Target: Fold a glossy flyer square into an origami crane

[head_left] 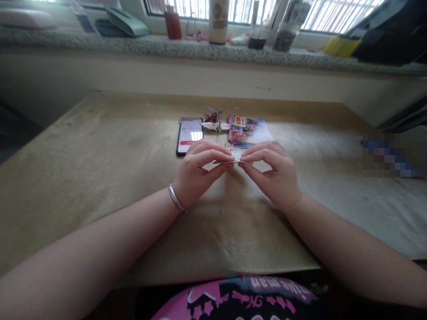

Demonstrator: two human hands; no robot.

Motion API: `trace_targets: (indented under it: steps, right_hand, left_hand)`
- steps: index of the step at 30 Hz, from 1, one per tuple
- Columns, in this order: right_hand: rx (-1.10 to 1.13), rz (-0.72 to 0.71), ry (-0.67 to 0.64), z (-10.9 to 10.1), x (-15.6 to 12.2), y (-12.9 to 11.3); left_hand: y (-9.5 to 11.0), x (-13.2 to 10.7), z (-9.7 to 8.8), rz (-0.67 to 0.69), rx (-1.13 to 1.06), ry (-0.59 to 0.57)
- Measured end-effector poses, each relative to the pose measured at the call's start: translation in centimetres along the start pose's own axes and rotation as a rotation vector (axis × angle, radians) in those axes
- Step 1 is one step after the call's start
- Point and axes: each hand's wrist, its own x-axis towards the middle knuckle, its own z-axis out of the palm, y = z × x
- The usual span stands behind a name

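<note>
Between my two hands is a small piece of folded paper [236, 154], whitish with reddish print, held nearly level above the table. My left hand [205, 162] pinches its left side between thumb and fingers; a silver bangle circles that wrist. My right hand [271, 166] pinches the right side the same way, fingertips close to those of the left. Just beyond lie a stack of colourful printed sheets [251, 130] and some folded paper pieces [216, 126], one of them white and red with pointed ends. The fingers hide part of the held paper.
A phone [190, 133] showing a timer lies left of the folded pieces on the brown table [133, 155]. Behind, a stone windowsill [187, 50] carries bottles, jars, a teal case [125, 22] and a dark bag [393, 33]. A blurred blue strip [393, 158] is at the right.
</note>
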Motion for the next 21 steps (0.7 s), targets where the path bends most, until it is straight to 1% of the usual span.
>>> trace_targets:
  steps: [3,7,11,14,18,21]
  right_hand:
    - [0.035,0.013,-0.002,0.0,-0.1,0.1]
    - [0.087,0.054,-0.015,0.1,-0.2,0.4]
    - [0.134,0.068,0.0,0.2,-0.2,0.4]
    - [0.156,0.066,-0.01,0.3,-0.2,0.5]
    - [0.246,0.054,-0.026,0.3,-0.5,0.9]
    - [0.287,0.076,-0.022,0.3,-0.7,1.3]
  left_hand:
    - [-0.1,0.0,-0.1,0.023,0.003,0.002]
    - [-0.2,0.0,-0.1,0.051,0.004,-0.027]
    - [0.1,0.0,0.0,-0.019,-0.026,0.018]
    - [0.2,0.0,0.1,-0.029,-0.074,0.056]
    - [0.1,0.0,0.1,-0.074,-0.133,0.069]
    - [-0.1,-0.1,0.1,-0.091,-0.171,0.068]
